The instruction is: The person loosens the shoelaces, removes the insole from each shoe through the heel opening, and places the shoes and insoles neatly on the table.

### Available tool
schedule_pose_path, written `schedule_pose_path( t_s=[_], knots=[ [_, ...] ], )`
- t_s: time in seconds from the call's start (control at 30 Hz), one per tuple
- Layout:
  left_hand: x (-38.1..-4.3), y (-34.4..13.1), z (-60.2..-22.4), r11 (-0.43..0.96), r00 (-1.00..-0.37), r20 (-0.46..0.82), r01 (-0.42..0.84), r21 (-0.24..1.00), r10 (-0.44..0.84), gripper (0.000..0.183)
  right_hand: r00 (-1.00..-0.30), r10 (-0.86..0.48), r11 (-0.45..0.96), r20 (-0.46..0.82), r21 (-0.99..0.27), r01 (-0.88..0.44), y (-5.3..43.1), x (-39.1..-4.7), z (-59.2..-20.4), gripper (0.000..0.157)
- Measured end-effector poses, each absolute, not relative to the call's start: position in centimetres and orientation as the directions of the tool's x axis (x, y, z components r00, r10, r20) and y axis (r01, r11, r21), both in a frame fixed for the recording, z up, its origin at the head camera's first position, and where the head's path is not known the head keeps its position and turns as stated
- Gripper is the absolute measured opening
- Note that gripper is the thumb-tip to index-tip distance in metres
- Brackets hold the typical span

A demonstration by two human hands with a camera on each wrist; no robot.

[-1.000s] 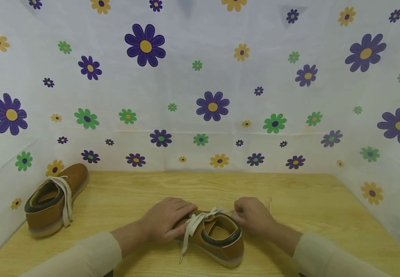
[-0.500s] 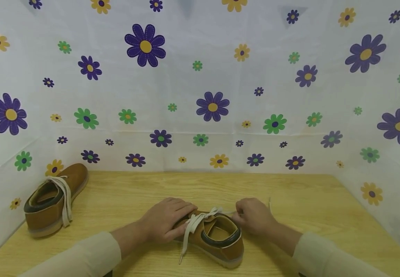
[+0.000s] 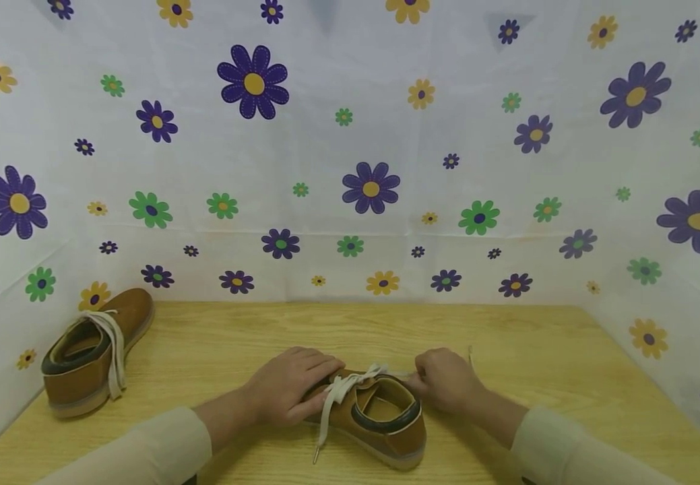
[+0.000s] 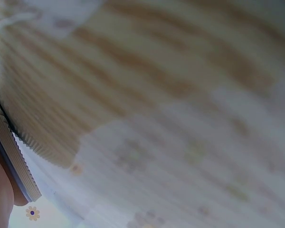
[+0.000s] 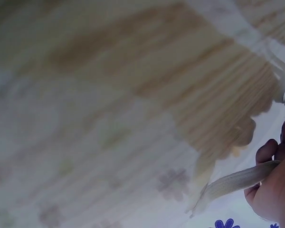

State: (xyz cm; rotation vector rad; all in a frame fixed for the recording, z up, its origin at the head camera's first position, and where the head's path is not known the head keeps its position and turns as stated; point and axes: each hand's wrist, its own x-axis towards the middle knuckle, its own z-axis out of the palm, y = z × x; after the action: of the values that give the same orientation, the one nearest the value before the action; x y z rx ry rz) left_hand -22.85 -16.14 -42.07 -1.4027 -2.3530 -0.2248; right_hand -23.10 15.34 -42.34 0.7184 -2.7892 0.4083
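A brown leather shoe (image 3: 397,441) with a dark padded collar sits at the front middle of the table, its heel toward me. My left hand (image 3: 289,387) lies over its toe, fingers across the top and thumb on the near side, gripping it. The ridged edge of the shoe's sole (image 4: 12,152) shows beside that hand in the left wrist view. Over the tongue, the flat cream shoelace (image 3: 340,389) is crossed, one end hanging down the near side. My right hand (image 3: 447,378) holds the other end, fingers curled; its tip (image 5: 232,183) sticks out past them.
The matching brown shoe (image 3: 83,377) stands at the table's left edge, its cream laces draped over the side. A white cloth (image 3: 319,155) with purple, green and yellow flowers walls the light wooden table (image 3: 234,323) at the back and both sides.
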Motion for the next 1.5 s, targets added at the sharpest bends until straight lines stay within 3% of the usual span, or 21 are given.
schedule_pose_path(
  t_s=[1.5],
  knots=[
    [-22.95,-16.17,-42.21,0.476,-0.410,0.417,0.877,-0.063,0.811,0.044,-0.913,-0.362,0.908,0.189,-0.149,-0.391,15.23,-23.02,-42.48,0.042]
  ],
)
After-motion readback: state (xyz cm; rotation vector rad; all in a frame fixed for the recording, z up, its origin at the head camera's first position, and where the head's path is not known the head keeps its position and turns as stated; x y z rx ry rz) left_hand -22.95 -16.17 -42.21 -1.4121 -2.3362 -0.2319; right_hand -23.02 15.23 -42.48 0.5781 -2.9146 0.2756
